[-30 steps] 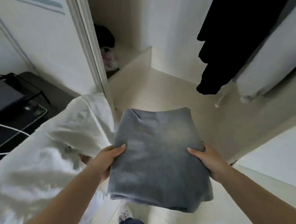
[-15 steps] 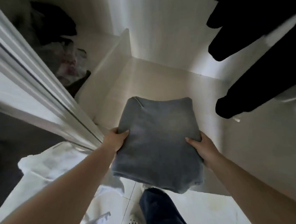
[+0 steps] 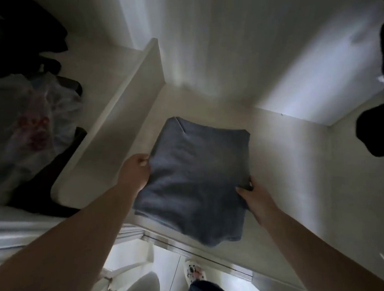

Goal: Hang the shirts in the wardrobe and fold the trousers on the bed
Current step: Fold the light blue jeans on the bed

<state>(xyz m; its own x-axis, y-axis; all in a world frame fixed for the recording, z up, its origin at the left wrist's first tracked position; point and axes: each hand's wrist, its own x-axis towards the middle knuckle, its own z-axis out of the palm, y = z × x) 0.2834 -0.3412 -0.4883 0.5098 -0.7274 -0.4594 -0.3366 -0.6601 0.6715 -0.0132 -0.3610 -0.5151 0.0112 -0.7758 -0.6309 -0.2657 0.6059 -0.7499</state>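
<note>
Left hand and right hand grip opposite edges of folded trousers, held over wardrobe floor. Advice: lower flat, release both sides together, keep fold square. Beyond divider, left compartment holds plastic bag, dark clothes.

We're in a home, looking down into a white built-in wardrobe: a partition panel splits it into compartments, dark garments hang at the right, a plastic bag, perhaps of clothes, sits left, and pale tiled floor shows below.
</note>
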